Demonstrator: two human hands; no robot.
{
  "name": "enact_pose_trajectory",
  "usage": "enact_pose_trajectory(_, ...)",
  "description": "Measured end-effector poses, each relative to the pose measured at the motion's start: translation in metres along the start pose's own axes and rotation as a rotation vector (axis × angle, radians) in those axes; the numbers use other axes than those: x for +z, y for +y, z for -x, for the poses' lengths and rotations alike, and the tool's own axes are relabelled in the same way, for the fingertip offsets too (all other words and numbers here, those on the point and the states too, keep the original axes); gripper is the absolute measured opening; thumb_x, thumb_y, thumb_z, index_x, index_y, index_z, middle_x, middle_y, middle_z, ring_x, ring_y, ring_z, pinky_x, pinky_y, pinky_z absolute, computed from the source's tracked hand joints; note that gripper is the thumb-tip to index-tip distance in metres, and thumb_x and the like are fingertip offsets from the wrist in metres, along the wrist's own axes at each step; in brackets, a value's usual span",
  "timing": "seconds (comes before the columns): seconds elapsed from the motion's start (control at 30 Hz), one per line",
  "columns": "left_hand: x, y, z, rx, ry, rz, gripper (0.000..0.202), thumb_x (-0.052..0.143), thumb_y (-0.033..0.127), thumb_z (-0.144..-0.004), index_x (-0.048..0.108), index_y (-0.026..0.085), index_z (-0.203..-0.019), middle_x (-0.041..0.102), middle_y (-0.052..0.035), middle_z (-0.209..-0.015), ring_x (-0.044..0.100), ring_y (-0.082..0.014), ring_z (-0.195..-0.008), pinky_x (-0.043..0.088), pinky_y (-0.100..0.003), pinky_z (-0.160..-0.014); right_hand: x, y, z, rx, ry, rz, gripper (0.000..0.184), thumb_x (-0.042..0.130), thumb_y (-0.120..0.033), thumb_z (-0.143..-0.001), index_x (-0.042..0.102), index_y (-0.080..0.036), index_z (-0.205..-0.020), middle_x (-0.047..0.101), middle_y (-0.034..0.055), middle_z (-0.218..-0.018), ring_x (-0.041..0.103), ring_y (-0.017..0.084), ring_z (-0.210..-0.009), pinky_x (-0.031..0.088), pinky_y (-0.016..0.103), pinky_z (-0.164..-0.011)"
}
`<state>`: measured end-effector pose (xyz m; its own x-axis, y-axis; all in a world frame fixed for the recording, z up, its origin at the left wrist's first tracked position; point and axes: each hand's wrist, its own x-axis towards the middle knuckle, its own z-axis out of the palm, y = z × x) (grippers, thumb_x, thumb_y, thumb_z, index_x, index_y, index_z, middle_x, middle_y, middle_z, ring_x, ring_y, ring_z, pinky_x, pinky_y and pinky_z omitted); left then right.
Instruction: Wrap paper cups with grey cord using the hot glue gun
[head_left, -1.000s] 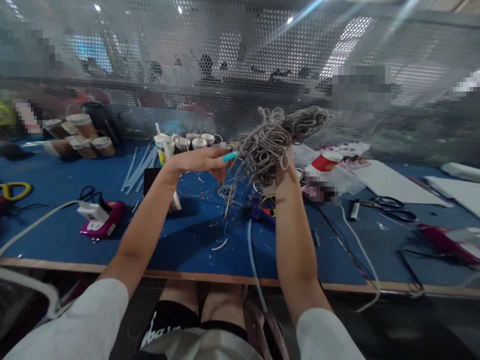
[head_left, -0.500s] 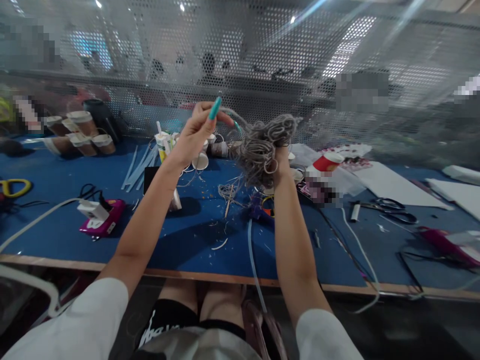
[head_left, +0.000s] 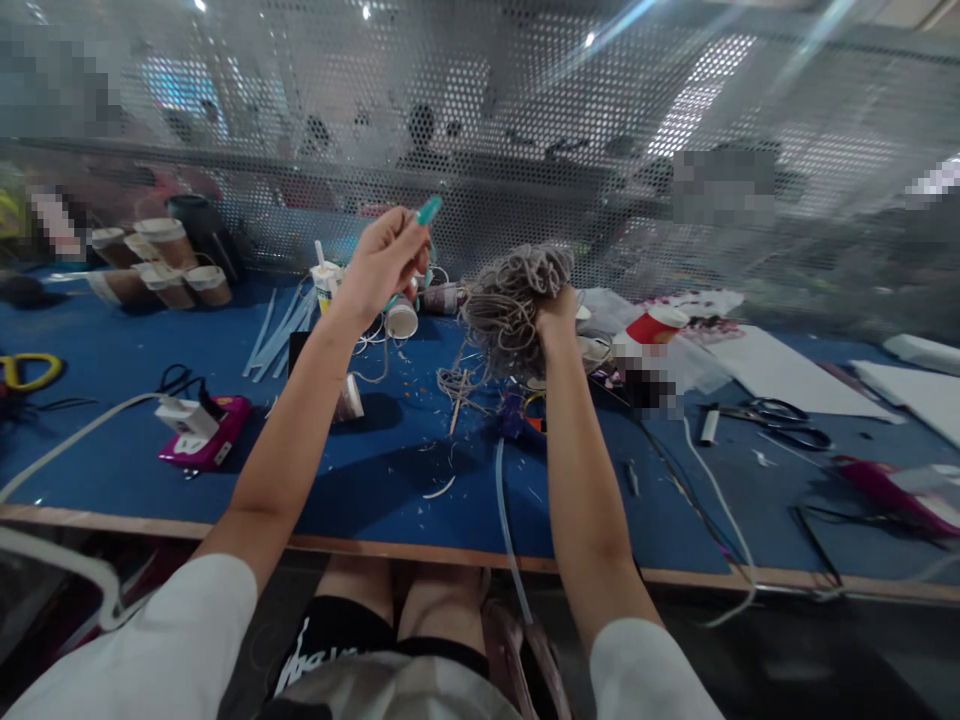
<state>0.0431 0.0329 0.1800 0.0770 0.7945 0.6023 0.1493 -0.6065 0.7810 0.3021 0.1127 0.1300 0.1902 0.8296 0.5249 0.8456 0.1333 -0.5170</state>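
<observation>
Two bare hands are up over the blue, wood-edged tabletop (head_left: 390, 500), whose near edge is at the knees. Grip of the right hand (head_left: 556, 310): clenched on the tangled bundle of grey cord (head_left: 510, 295), held clear above the surface. Grip of the left hand (head_left: 382, 262): just left of the bundle, fingertips pinched shut; what they pinch is too fine to tell. Judged: teasing one strand from the tangle; a further pull calls for a firm right grip and a slow left draw. Beyond: brown paper cups (head_left: 161, 262), then the perforated metal screen (head_left: 525, 120)

The cord (head_left: 510, 300) is grey, the surface (head_left: 375, 480) blue. A cup (head_left: 654, 325) is red, scissors (head_left: 22, 370) yellow, nails (head_left: 429, 210) teal.
</observation>
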Motion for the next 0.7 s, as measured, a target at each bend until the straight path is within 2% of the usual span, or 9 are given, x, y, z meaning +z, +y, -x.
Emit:
enact_pose_trajectory(0.1,0.001,0.001,0.001,0.013,-0.033,-0.289,0.031,0.058,0.051,-0.093,0.052,0.021,-0.087,0.063,0.0006,-0.079,0.059,-0.0106,-0.065,0.050,-0.026,-0.065,-0.008,-0.011,0.008,0.139,0.038,0.006,0.036,0.048,-0.020,-0.080,0.074,-0.014,-0.104,0.076,0.0197,-0.111,0.067,0.040,-0.114,0.054,0.048,-0.091)
enact_pose_trajectory(0.17,0.000,0.005,0.004,0.022,-0.135,-0.486,0.029,0.063,0.048,-0.090,0.059,0.019,-0.088,0.067,-0.0010,-0.081,0.064,-0.0145,-0.079,0.049,-0.027,-0.074,-0.013,-0.018,0.015,0.135,0.038,-0.008,0.036,0.047,-0.017,-0.081,0.075,-0.014,-0.103,0.075,0.0189,-0.114,0.067,0.037,-0.115,0.053,0.046,-0.094)
enact_pose_trajectory(0.27,-0.001,0.013,0.007,-0.037,-0.397,-0.559,0.028,0.065,0.040,-0.089,0.064,0.017,-0.073,0.064,0.0006,-0.063,0.060,-0.0120,-0.065,0.044,-0.024,-0.066,-0.020,-0.028,0.023,0.131,0.009,0.031,0.040,0.043,-0.014,-0.083,0.074,-0.010,-0.108,0.073,0.0222,-0.118,0.066,0.037,-0.118,0.052,0.045,-0.097)
enact_pose_trajectory(0.37,0.006,0.015,0.008,-0.027,-0.586,-0.361,0.027,0.064,0.034,-0.091,0.065,0.016,-0.071,0.053,0.0040,-0.050,0.049,-0.0079,-0.048,0.038,-0.022,-0.055,-0.028,-0.038,0.032,0.153,-0.033,0.095,0.043,0.040,-0.013,-0.087,0.071,-0.008,-0.117,0.070,0.0241,-0.123,0.063,0.036,-0.124,0.050,0.043,-0.099)
enact_pose_trajectory(0.47,0.021,0.012,0.010,0.119,-0.546,-0.251,0.023,0.062,0.030,-0.093,0.066,0.017,-0.075,0.057,0.0022,-0.059,0.053,-0.0098,-0.055,0.043,-0.024,-0.059,-0.034,-0.050,0.041,0.135,-0.098,0.149,0.043,0.040,-0.013,-0.089,0.070,-0.008,-0.120,0.070,0.0247,-0.123,0.062,0.036,-0.125,0.049,0.042,-0.100)
enact_pose_trajectory(0.53,0.032,0.010,0.014,0.275,-0.401,-0.313,0.014,0.069,0.024,-0.088,0.067,0.017,-0.075,0.065,-0.0027,-0.080,0.061,-0.0150,-0.077,0.050,-0.030,-0.075,-0.037,-0.056,0.046,0.169,-0.153,0.208,0.042,0.043,-0.015,-0.089,0.071,-0.006,-0.118,0.070,0.0273,-0.120,0.064,0.038,-0.121,0.050,0.043,-0.097)
enact_pose_trajectory(0.6,0.041,0.010,0.018,0.382,-0.282,-0.384,0.010,0.074,0.020,-0.084,0.068,0.018,-0.076,0.066,-0.0084,-0.108,0.059,-0.0229,-0.107,0.048,-0.041,-0.098,-0.038,-0.058,0.048,0.234,-0.200,0.258,0.040,0.046,-0.017,-0.088,0.072,-0.003,-0.115,0.070,0.0305,-0.117,0.066,0.041,-0.116,0.051,0.043,-0.093)
enact_pose_trajectory(0.63,0.044,0.010,0.020,0.417,-0.272,-0.383,0.011,0.073,0.019,-0.084,0.067,0.018,-0.075,0.064,-0.0096,-0.118,0.055,-0.0250,-0.117,0.045,-0.044,-0.104,-0.038,-0.058,0.048,0.259,-0.218,0.272,0.039,0.047,-0.018,-0.087,0.072,-0.002,-0.112,0.070,0.0315,-0.115,0.066,0.042,-0.115,0.052,0.044,-0.091)
enact_pose_trajectory(0.7,0.048,0.012,0.023,0.438,-0.367,-0.293,0.016,0.069,0.019,-0.088,0.065,0.018,-0.072,0.064,-0.0095,-0.120,0.055,-0.0235,-0.118,0.045,-0.042,-0.104,-0.037,-0.053,0.048,0.186,-0.232,0.262,0.037,0.048,-0.018,-0.086,0.072,-0.002,-0.110,0.070,0.0327,-0.110,0.068,0.044,-0.110,0.053,0.047,-0.088)
